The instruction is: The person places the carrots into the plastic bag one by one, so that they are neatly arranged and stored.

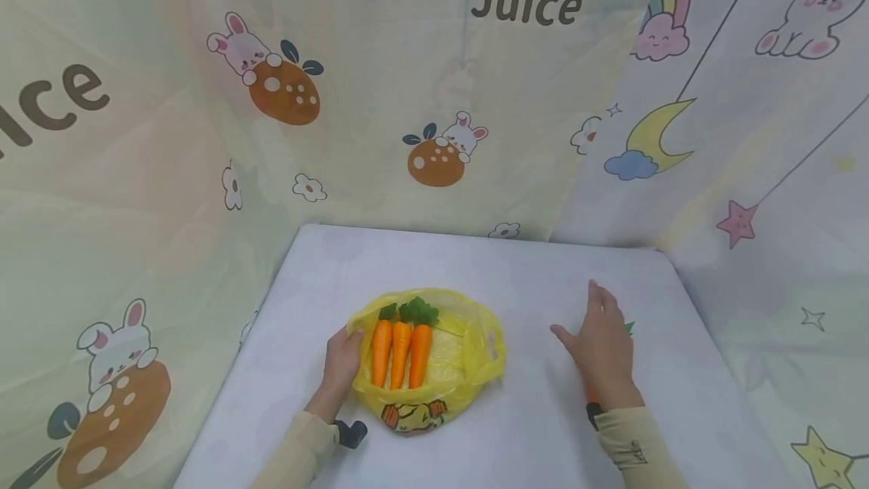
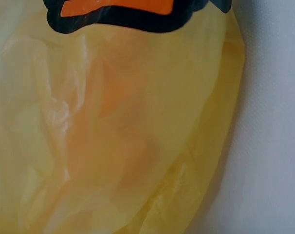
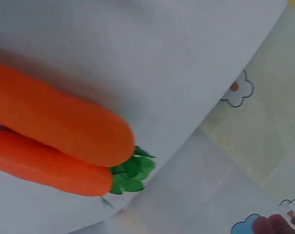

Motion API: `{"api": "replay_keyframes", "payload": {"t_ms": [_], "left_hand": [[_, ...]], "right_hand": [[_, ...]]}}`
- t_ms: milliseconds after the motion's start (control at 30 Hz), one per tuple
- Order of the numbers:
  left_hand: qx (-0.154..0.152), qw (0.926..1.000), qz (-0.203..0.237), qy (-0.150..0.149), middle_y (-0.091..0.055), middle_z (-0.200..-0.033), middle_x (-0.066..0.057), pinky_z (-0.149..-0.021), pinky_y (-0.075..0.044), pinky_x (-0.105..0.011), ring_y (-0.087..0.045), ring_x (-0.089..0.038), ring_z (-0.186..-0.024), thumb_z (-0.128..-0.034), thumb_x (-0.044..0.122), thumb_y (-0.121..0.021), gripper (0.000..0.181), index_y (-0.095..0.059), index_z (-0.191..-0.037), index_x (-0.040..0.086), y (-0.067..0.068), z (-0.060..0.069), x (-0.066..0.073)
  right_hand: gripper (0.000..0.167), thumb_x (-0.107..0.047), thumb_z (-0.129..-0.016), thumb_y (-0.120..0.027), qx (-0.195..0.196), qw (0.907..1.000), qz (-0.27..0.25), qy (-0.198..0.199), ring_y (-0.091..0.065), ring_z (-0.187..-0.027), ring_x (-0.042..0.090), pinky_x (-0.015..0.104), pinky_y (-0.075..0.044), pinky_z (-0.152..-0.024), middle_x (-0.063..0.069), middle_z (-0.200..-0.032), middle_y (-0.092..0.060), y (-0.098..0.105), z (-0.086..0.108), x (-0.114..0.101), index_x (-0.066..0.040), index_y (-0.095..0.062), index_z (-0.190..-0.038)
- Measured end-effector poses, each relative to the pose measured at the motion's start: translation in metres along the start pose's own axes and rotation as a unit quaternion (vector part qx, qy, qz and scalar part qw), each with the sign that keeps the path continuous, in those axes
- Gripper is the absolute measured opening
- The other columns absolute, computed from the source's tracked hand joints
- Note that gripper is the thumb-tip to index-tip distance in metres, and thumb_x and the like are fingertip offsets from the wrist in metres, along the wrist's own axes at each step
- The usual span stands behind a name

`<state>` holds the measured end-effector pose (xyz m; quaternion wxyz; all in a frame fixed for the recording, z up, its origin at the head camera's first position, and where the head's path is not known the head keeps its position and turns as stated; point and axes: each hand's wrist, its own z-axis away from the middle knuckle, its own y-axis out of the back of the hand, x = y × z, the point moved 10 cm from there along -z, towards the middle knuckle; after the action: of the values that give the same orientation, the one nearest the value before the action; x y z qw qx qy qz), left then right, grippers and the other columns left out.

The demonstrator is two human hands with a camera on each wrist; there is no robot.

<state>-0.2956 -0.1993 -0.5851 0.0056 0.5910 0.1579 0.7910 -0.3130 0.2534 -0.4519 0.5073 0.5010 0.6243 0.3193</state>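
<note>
A yellow plastic bag (image 1: 448, 353) lies with its mouth open on the white table, three orange carrots (image 1: 400, 345) with green tops side by side in its left part. My left hand (image 1: 342, 361) grips the bag's left rim. My right hand (image 1: 600, 345) is above the table to the right, fingers extended and thumb apart, holding nothing. Beneath it are more carrots, mostly hidden in the head view; the right wrist view shows two orange carrots (image 3: 64, 122) lying together. The left wrist view is filled by the bag (image 2: 113, 122), with orange showing through.
The white table (image 1: 529, 285) extends behind and between the hands. Printed cloth (image 1: 366, 59) with rabbits, stars and the word Juice stands around its back and sides.
</note>
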Motion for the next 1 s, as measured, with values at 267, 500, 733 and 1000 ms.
{"api": "replay_keyframes", "payload": {"t_ms": [267, 500, 733, 1000], "left_hand": [[-0.001, 1.0000, -0.007, -0.001, -0.055, -0.141, -0.021, -0.110, -0.040, -0.054, -0.052, -0.035, -0.128, -0.1073, 0.022, -0.040, 0.046, -0.047, -0.145, -0.003, -0.003, -0.001, 0.004], [-0.003, 1.0000, -0.009, 0.001, -0.053, -0.143, -0.020, -0.112, -0.038, -0.054, -0.051, -0.035, -0.131, -0.1073, 0.022, -0.040, 0.046, -0.047, -0.146, -0.002, -0.005, -0.001, 0.007], [-0.007, 0.9999, -0.010, 0.002, -0.054, -0.143, -0.019, -0.112, -0.038, -0.055, -0.051, -0.035, -0.130, -0.1073, 0.023, -0.040, 0.046, -0.046, -0.146, -0.001, -0.005, -0.001, 0.005], [-0.005, 1.0000, -0.004, 0.005, -0.055, -0.141, -0.019, -0.111, -0.038, -0.055, -0.052, -0.033, -0.128, -0.1071, 0.023, -0.040, 0.046, -0.047, -0.146, -0.001, -0.004, -0.001, 0.004]], "right_hand": [[0.105, -0.042, -0.082, -0.081, -0.161, 0.9817, -0.005, -0.102, -0.051, -0.107, 0.062, 0.065, -0.051, -0.079, 0.049, -0.128, -0.038, -0.036, 0.019, 0.066, 0.022, -0.024, -0.143], [0.082, -0.039, -0.084, -0.079, -0.213, 0.9696, 0.008, -0.120, -0.060, -0.086, 0.047, 0.055, -0.054, -0.068, 0.042, -0.108, -0.050, -0.058, 0.024, 0.085, 0.024, -0.043, -0.121], [0.069, -0.030, -0.086, -0.077, -0.225, 0.9672, 0.003, -0.117, -0.062, -0.084, 0.045, 0.053, -0.053, -0.064, 0.037, -0.103, -0.054, -0.076, 0.026, 0.091, 0.022, -0.047, -0.121], [0.059, -0.018, -0.084, -0.070, -0.236, 0.9654, -0.001, -0.112, -0.062, -0.078, 0.036, 0.052, -0.053, -0.062, 0.027, -0.096, -0.062, -0.088, 0.030, 0.090, 0.019, -0.046, -0.122]]}}
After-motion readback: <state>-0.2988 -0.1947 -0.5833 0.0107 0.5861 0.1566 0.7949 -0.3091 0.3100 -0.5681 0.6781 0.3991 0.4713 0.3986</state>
